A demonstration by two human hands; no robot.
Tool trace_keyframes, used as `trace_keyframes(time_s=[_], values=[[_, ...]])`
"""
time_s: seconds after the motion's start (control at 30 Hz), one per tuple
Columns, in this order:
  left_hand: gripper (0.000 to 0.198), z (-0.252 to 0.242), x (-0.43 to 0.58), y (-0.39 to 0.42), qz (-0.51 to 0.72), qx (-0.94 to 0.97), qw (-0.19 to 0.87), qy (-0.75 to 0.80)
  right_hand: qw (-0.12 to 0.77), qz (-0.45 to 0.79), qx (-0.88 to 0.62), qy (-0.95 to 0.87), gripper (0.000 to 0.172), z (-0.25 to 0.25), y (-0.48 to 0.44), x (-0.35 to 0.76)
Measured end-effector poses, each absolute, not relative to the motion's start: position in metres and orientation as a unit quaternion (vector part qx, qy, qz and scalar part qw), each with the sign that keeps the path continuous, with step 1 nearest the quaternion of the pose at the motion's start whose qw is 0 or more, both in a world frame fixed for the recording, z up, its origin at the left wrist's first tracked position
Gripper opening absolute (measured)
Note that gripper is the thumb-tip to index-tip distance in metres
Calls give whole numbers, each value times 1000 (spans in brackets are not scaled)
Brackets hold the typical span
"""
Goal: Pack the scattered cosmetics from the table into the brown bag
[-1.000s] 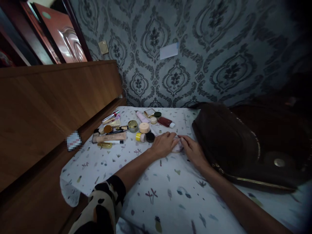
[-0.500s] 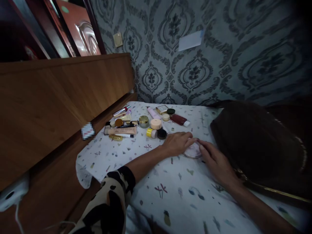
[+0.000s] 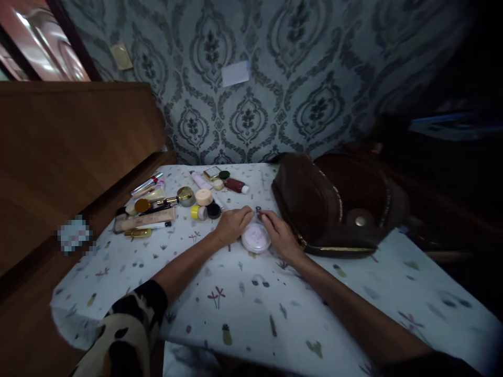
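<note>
A round, flat, pale-pink container (image 3: 255,238) with a clear rim lies on the patterned cloth between my hands. My left hand (image 3: 232,226) is at its upper left, fingers curled together; whatever they may hold is hidden. On the other side, my right hand (image 3: 281,235) has its thumb and fingers pinched close together beside the container. Right at those fingertips is a small dark ring-shaped thing (image 3: 258,209), too small to name. Left of my left hand stand a black-lidded jar (image 3: 213,210) and a small yellow-capped bottle (image 3: 198,212).
Several cosmetics, including a beige tube (image 3: 148,218), a gold-lidded jar (image 3: 186,196) and a dark red bottle (image 3: 236,185), lie at the left and back. A brown bag (image 3: 314,209) stands at the right. A wooden panel (image 3: 78,141) borders the left; the wallpapered wall (image 3: 251,120) rises behind.
The view has turned right, bringing more of the bag in. My hands have moved off the round container's top to its far edge, uncovering it.
</note>
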State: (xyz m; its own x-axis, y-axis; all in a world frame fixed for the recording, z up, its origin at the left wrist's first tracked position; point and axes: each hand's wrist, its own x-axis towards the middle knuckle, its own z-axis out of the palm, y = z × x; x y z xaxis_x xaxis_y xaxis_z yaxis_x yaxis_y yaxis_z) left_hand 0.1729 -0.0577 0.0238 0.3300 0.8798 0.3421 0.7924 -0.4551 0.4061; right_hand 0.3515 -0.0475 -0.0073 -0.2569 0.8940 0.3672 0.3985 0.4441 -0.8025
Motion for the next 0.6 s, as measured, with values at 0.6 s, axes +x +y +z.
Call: trace_keyframes(time_s=[0.6], values=[[39,27,175,-69,336,801,179,462,258,254,-413,-836,65,29,-83,348]])
